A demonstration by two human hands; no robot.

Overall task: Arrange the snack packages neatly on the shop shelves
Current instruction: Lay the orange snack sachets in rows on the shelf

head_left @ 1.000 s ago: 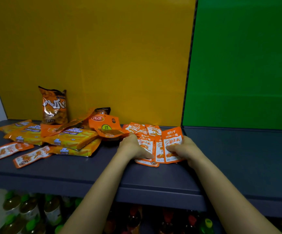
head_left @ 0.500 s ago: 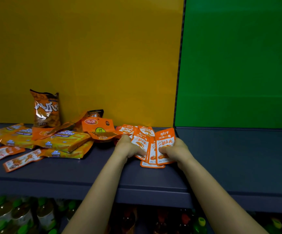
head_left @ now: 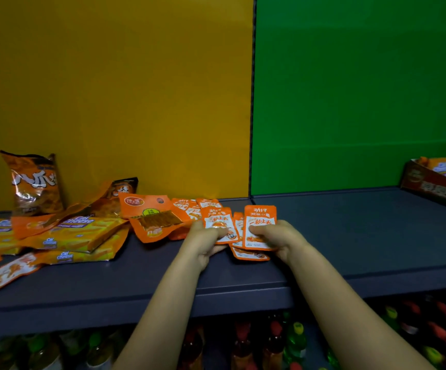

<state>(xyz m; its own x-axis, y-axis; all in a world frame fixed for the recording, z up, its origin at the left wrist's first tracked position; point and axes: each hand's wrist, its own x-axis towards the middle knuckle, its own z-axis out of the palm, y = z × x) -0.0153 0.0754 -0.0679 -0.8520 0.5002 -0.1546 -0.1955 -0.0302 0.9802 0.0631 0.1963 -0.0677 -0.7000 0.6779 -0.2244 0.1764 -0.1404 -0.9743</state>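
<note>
Pinching small orange sachets [head_left: 259, 227] between them, left hand [head_left: 203, 241] and right hand [head_left: 280, 240] hover above shelf [head_left: 350, 236].

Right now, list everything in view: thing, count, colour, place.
small sachets: at least six, orange and white, shelf centre, some held
window pouch: one, orange, left of the sachets
Cal Cheese packs: several, yellow-orange, piled at left
crisp bag: one, orange-brown, upright against the yellow panel
strip packs: at least two, orange and white, left front
cardboard box: one, brown-red, far right
bottles: many, green, red and yellow caps, below the shelf
shelf: one, grey-blue
left hand: pinches a sachet
right hand: grips a sachet
</note>
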